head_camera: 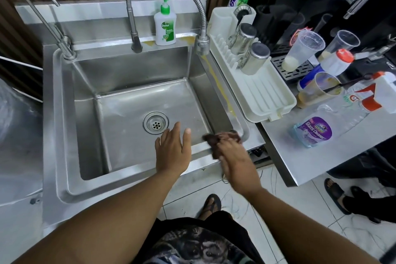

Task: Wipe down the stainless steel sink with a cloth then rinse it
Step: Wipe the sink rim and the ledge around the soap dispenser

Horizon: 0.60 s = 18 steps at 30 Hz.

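The dark cloth (218, 140) lay bunched on the sink's (55, 113) front-right rim — soft and limp, probably best pressed flat under the palm than pinched. The right hand (233, 157) gripped it there; the left hand (172, 150) hovered spread and empty over the basin near the drain (156, 122) — yellow streaks (216, 83) remained along the right rim.

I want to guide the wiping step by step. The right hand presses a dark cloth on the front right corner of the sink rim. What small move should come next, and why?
Probably slide the cloth with the right hand away along the right rim of the sink, toward the yellow streak. That stain runs down this edge from the spray head and looks unwiped. The left hand hovers open over the basin.
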Tool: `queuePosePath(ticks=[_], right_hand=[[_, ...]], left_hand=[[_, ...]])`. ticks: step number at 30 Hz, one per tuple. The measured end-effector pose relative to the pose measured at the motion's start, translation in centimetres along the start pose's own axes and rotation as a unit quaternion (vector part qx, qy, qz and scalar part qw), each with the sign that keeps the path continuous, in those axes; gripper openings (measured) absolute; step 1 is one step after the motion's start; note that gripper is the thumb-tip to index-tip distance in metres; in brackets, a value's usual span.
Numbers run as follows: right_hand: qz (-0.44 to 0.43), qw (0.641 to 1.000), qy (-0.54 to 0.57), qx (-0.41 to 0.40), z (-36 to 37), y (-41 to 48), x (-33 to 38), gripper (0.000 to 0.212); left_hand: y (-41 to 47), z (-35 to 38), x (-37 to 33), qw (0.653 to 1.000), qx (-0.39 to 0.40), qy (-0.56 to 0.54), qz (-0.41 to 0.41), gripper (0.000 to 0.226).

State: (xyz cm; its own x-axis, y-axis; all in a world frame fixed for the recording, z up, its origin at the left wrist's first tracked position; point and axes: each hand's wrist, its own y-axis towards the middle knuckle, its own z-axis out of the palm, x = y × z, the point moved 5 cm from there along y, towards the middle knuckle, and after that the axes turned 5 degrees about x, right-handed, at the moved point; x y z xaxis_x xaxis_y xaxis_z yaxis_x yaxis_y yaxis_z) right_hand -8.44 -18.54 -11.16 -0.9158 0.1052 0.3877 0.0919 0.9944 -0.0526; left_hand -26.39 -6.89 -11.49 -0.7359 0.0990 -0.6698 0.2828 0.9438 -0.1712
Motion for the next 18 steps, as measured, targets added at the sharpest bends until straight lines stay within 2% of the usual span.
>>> queuePosePath(ticks=[2,4,8,10,14,16,18], right_hand=[[0.088,0.996,-0.022,-0.011,-2.0,0.2,-4.2,0.041],[0.144,0.988,-0.060,-0.018,-2.2,0.9,-5.5,0.050],[0.251,0.964,-0.046,-0.081,-0.5,2.6,-1.9,0.053],[0.212,0.973,-0.043,-0.079,0.6,3.0,1.5,0.053],[0.031,0.998,-0.020,-0.040,2.6,1.8,6.4,0.038],[-0.039,0.999,-0.010,-0.018,2.5,0.7,6.5,0.037],[-0.064,0.998,-0.005,-0.003,1.5,-0.1,4.4,0.036]], left_hand=[[-0.1,0.0,0.1,1.000,0.002,-0.006,-0.003,0.085],[-0.2,0.0,0.1,1.000,0.005,-0.002,-0.002,0.085],[-0.1,0.0,-0.1,1.000,0.014,0.004,-0.005,0.087],[-0.1,0.1,-0.1,1.000,0.014,0.009,-0.004,0.087],[0.1,0.2,-0.1,1.000,0.015,0.006,-0.008,0.088],[0.1,0.2,0.0,1.000,0.015,0.006,-0.005,0.087],[0.0,0.3,0.0,1.000,0.018,0.003,-0.004,0.087]])
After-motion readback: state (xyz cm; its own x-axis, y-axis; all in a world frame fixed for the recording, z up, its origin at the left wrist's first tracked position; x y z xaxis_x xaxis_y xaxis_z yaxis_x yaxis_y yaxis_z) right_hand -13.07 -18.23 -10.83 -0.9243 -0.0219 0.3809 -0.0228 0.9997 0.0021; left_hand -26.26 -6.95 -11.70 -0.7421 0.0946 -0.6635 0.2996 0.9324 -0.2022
